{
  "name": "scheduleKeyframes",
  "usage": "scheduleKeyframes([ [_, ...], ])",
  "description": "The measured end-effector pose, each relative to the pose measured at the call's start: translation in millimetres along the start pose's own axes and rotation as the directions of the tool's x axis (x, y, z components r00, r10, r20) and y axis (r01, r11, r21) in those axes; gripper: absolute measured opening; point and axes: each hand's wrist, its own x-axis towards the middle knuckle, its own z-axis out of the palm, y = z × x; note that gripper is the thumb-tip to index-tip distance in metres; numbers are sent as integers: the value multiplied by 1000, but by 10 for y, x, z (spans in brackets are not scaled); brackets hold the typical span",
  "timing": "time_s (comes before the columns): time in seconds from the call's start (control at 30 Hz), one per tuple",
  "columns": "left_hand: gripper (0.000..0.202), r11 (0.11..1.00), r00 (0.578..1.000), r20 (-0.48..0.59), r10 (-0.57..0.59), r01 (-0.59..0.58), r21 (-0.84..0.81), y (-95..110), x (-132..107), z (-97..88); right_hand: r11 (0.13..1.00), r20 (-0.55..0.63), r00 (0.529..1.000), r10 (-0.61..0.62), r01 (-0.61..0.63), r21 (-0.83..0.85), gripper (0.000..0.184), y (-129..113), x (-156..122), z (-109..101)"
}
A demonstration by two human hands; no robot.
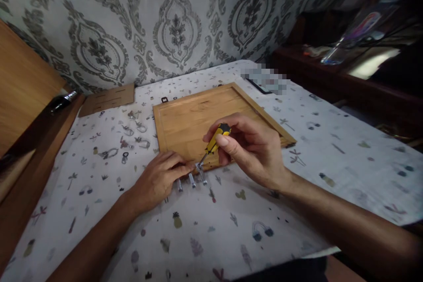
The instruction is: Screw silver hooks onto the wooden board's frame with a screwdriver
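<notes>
Right forearm (325,202); right hand (253,152) pinches screwdriver (212,142) at hooks (192,180); left hand (160,178) presumably steadies board (191,123), its grip unclear to me.

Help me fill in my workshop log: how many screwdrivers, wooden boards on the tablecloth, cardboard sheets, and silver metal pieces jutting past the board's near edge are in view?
Screwdriver: 1
Wooden board: 1
Cardboard sheet: 1
Silver metal pieces at the board's near edge, in view: 3
Total: 6
</notes>
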Motion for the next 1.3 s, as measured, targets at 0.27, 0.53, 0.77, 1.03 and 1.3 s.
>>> scheduleKeyframes([
  [0.27,33,1000,1000,-7,6,-6,3,-12,-13,15,1000,34,999,-15,15,3,33,-38,9,-10],
  [0.53,34,1000,1000,21,-16,16,-12,-29,-42,29,998,81,996,37,-41,47,33,-9,-4,2],
  [0.77,37,1000,1000,9,-17,17,2,-14,-31,27,993,230,969,96,-109,46,31,-11,39,-63],
  [1.03,33,999,999,37,-35,36,-19,-32,-57,36,998,105,993,-48,45,36,34,78,19,9],
  [1.3,38,1000,999,34,-13,13,-8,-29,-28,5,1000,-64,998,-9,11,26,37,28,-11,36],
])
